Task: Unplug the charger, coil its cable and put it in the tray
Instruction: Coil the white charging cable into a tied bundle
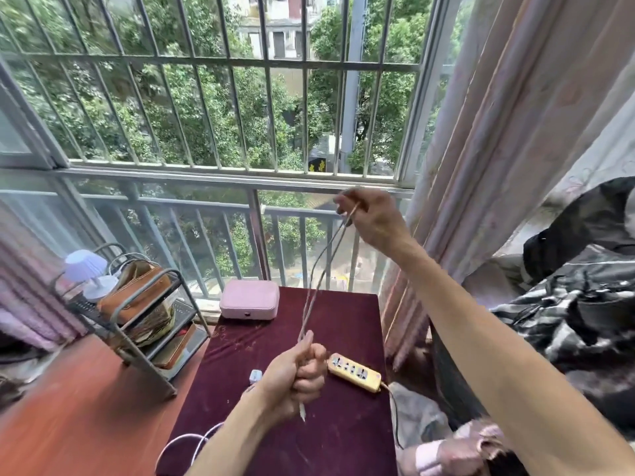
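At nine o'clock of the maroon table (285,438), a metal shelf rack (147,338) holds a brown bag (135,292) above stacked papers; a pink case (249,299) sits at the table's twelve-o'clock edge. The left hand (297,371) is fisted on the charger cable (318,269), whose doubled strands run taut to the raised right hand (372,219), pinched around them. The white charger plug (255,376) lies beside the left wrist, a yellow power strip (354,372) at three o'clock. The table's twelve-o'clock half is bare.
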Demonstrator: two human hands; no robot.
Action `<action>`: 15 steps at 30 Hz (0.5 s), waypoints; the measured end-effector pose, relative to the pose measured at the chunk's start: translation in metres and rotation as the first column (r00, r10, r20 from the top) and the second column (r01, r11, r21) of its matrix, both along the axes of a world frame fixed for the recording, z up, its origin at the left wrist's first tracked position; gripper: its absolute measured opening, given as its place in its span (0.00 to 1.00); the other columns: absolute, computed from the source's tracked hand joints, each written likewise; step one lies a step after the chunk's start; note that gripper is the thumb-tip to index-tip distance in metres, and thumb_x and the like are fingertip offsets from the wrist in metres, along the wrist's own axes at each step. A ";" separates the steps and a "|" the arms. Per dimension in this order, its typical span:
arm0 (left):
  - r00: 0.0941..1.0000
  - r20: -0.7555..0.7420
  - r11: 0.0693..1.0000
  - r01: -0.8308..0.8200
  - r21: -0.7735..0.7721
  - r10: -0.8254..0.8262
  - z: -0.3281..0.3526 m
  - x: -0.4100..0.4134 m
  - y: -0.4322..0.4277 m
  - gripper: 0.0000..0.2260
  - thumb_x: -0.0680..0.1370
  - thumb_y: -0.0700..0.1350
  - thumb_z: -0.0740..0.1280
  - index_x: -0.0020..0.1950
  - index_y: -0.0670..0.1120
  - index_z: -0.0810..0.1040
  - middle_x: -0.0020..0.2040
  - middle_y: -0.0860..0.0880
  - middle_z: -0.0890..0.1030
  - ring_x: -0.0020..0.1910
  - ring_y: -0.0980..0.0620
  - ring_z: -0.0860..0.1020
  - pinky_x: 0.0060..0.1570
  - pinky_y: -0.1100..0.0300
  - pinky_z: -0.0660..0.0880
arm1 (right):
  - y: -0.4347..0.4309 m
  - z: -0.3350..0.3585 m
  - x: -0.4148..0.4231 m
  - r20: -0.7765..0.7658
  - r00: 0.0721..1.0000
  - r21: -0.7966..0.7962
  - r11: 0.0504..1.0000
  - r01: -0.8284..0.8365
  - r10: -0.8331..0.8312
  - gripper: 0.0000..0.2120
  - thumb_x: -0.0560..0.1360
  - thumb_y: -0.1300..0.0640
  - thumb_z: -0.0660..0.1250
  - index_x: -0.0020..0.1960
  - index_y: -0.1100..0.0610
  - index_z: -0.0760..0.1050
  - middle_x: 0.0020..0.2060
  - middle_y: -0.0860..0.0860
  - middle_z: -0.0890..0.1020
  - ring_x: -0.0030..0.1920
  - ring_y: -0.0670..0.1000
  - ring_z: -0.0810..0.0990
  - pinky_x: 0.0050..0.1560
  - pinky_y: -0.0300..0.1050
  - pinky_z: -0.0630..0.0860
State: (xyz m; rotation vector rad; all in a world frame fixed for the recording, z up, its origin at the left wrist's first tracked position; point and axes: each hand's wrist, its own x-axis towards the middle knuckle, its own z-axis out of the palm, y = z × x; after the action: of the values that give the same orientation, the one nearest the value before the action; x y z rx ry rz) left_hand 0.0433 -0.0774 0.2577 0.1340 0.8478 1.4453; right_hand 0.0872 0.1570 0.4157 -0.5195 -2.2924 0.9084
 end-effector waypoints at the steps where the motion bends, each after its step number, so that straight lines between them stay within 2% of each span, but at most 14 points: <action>1: 0.999 0.028 0.999 -0.037 -0.018 0.037 -0.010 -0.006 -0.004 0.19 0.80 0.56 0.59 0.36 0.46 0.74 0.25 0.54 0.58 0.18 0.60 0.54 0.17 0.73 0.51 | 0.006 0.017 -0.008 -0.024 1.000 0.034 0.999 0.012 -0.011 0.11 0.84 0.61 0.67 0.61 0.67 0.81 0.46 0.54 0.85 0.38 0.37 0.83 0.38 0.36 0.83; 3: 0.995 0.042 0.994 -0.085 -0.071 0.088 -0.031 -0.015 -0.012 0.18 0.80 0.56 0.60 0.35 0.46 0.74 0.24 0.54 0.58 0.16 0.60 0.56 0.19 0.73 0.49 | 0.014 0.049 -0.023 -0.065 0.997 0.084 0.996 0.034 -0.028 0.12 0.84 0.61 0.66 0.62 0.68 0.80 0.51 0.62 0.85 0.44 0.50 0.85 0.45 0.43 0.86; 5: 0.993 0.010 0.981 -0.116 -0.156 0.119 -0.052 -0.022 -0.022 0.19 0.82 0.56 0.58 0.37 0.46 0.72 0.25 0.54 0.56 0.15 0.60 0.56 0.20 0.73 0.48 | 0.021 0.077 -0.037 -0.097 0.995 0.077 0.996 0.045 -0.038 0.12 0.83 0.61 0.67 0.62 0.69 0.80 0.53 0.64 0.85 0.49 0.60 0.85 0.50 0.51 0.86; 7: 0.989 -0.024 0.959 -0.147 -0.243 0.146 -0.073 -0.027 -0.031 0.20 0.84 0.55 0.55 0.38 0.45 0.70 0.24 0.53 0.56 0.15 0.60 0.55 0.19 0.75 0.50 | 0.024 0.100 -0.049 -0.137 0.990 0.040 0.998 0.046 -0.040 0.12 0.83 0.62 0.67 0.62 0.68 0.79 0.54 0.64 0.84 0.51 0.58 0.85 0.52 0.49 0.85; 10: 0.987 -0.054 0.919 -0.164 -0.359 0.155 -0.097 -0.031 -0.039 0.20 0.85 0.55 0.54 0.38 0.46 0.68 0.23 0.53 0.57 0.14 0.59 0.55 0.19 0.77 0.52 | 0.029 0.125 -0.066 -0.218 0.974 -0.013 0.999 0.052 -0.054 0.11 0.82 0.61 0.68 0.62 0.66 0.80 0.52 0.58 0.84 0.50 0.50 0.84 0.48 0.36 0.83; 15: 0.959 -0.262 0.806 -0.241 -0.541 0.111 -0.127 -0.033 -0.044 0.22 0.86 0.55 0.53 0.34 0.48 0.64 0.22 0.53 0.57 0.14 0.60 0.55 0.24 0.75 0.52 | 0.031 0.155 -0.089 -0.334 0.940 -0.104 0.994 0.039 -0.071 0.12 0.82 0.55 0.70 0.59 0.62 0.82 0.44 0.47 0.84 0.43 0.41 0.83 0.41 0.30 0.79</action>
State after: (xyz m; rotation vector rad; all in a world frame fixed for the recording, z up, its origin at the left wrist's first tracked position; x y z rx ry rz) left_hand 0.0098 -0.1217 0.1312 -0.2542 1.4785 1.3000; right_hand -0.0015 0.1878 0.5706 -0.4284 -1.9241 0.9993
